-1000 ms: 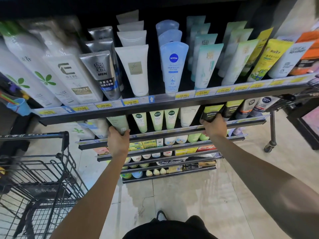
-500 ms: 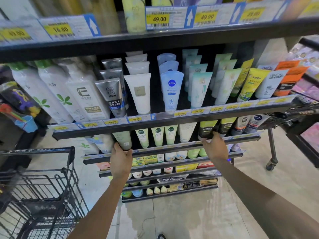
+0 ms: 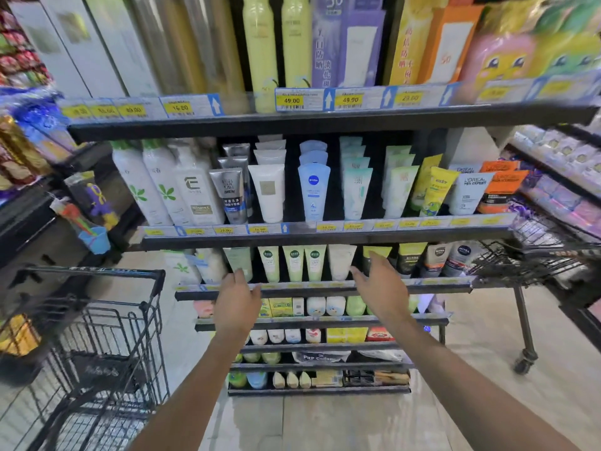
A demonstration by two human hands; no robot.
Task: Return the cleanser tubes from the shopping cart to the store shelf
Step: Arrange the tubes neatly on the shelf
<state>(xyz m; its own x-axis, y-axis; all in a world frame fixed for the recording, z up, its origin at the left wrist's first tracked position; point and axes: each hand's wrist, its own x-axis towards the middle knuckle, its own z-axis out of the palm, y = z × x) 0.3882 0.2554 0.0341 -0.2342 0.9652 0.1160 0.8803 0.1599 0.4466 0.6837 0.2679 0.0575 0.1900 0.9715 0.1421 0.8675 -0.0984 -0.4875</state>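
Observation:
Rows of cleanser tubes stand on the store shelf [image 3: 325,235]; a blue Nivea tube [image 3: 313,193] and a white tube [image 3: 267,195] face front at mid height. On the shelf below [image 3: 325,289], pale green tubes [image 3: 294,263] and a white tube [image 3: 340,262] stand side by side. My left hand [image 3: 235,302] hovers before that lower shelf's edge, fingers relaxed, holding nothing. My right hand [image 3: 382,286] is spread open just in front of the same shelf, empty. The black wire shopping cart [image 3: 97,336] stands at lower left; I see no tubes in it.
Tall bottles and boxes fill the top shelf [image 3: 325,120]. A second wire cart [image 3: 536,255] on wheels stands at the right. Toys hang on a rack at the left [image 3: 87,209]. Tiled floor lies below the shelving.
Both hands have come off the lower shelf's tubes and now hover open in front of it. The view has tilted up, bringing the top shelf into sight.

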